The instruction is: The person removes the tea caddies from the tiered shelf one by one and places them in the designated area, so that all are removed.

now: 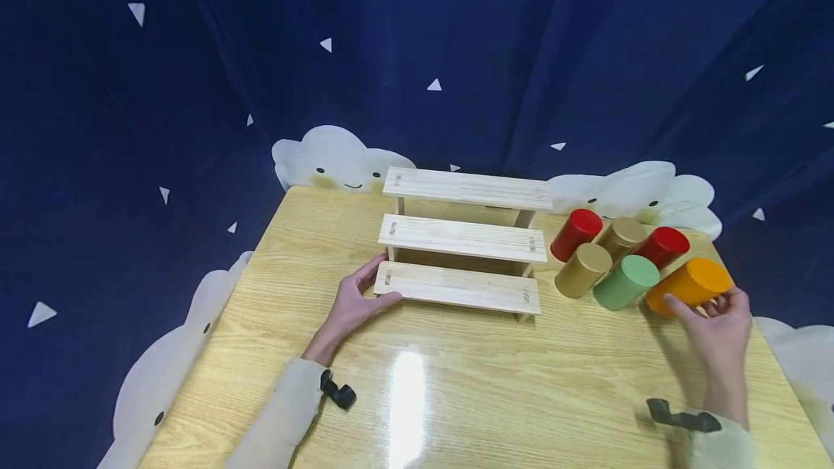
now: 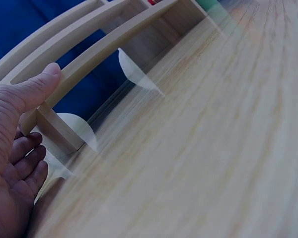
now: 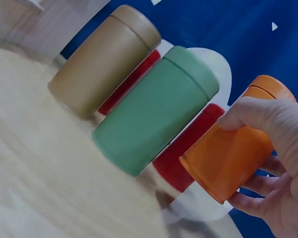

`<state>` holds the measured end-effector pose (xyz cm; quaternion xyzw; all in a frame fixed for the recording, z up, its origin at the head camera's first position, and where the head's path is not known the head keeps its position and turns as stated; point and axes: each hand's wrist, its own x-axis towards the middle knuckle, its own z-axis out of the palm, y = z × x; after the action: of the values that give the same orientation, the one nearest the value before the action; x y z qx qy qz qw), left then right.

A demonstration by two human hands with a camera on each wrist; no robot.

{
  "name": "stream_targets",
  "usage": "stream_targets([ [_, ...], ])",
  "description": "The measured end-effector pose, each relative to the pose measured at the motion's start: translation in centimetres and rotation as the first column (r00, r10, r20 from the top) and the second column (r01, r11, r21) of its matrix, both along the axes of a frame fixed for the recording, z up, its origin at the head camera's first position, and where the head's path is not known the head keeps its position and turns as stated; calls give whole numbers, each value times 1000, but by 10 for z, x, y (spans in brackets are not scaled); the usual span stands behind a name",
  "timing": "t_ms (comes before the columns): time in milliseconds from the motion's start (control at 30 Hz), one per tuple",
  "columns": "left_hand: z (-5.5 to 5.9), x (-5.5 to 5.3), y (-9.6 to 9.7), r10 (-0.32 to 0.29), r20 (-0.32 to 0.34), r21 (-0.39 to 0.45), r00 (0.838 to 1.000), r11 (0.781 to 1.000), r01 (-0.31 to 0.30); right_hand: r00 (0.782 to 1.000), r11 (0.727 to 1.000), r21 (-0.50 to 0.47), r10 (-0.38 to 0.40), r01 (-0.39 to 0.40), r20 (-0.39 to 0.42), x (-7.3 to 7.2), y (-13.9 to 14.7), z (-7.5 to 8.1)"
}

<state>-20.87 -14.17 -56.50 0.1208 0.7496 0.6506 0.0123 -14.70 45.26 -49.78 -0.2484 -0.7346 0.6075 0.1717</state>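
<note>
A three-step wooden shelf rack [image 1: 456, 285] stands at the table's back middle. My left hand [image 1: 355, 302] holds the left end of its lowest step. In the left wrist view the thumb [image 2: 37, 89] lies along the step's front edge, the other fingers bent beside its end. At the right, my right hand [image 1: 719, 328] grips an orange canister [image 3: 233, 153], thumb on the near side and fingers round the far side. Its base shows in the right wrist view, above a shadow on the table. Beside it stands a green canister [image 1: 627, 282].
Near the rack's right end stand two gold canisters [image 1: 583, 271] and two red canisters [image 1: 576, 235], close together with the green one. The wooden table [image 1: 521, 396] reaches back to a dark blue curtain [image 1: 417, 35] with white triangles and clouds.
</note>
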Motion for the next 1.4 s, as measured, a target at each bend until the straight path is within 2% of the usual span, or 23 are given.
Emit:
stream_targets([
  [67,0,0,0,-1,-2,1,1000,1000,1,1000,1000,-27,10,-11,-10,0,0,-4],
  [267,1,0,1,-2,-5,6,1000,1000,2,997,997,25,75,-75,15,2,-2,-17],
  [433,1,0,0,2,-2,-2,1000,1000,-2,994,994,-9,108,-108,-27,3,-3,-24],
  [800,0,0,0,1,-7,-2,1000,1000,-1,994,994,-56,91,-95,-59,0,-2,-32],
  [1000,1,0,0,3,-1,-1,1000,1000,-3,995,995,13,95,-95,-33,1,-3,-30],
  [1100,2,1,0,12,3,-10,1000,1000,-12,997,997,17,74,-74,-38,1,-5,-25],
  [1167,3,2,0,19,8,-22,1000,1000,-18,998,1000,7,28,-27,-58,1,-7,-20],
  [1300,5,8,0,77,-2,-114,997,991,-77,995,990,120,-66,75,-72,5,-14,-9],
  [1400,11,13,-2,138,-50,-193,989,970,-145,988,965,229,-105,129,-112,10,-21,1],
])
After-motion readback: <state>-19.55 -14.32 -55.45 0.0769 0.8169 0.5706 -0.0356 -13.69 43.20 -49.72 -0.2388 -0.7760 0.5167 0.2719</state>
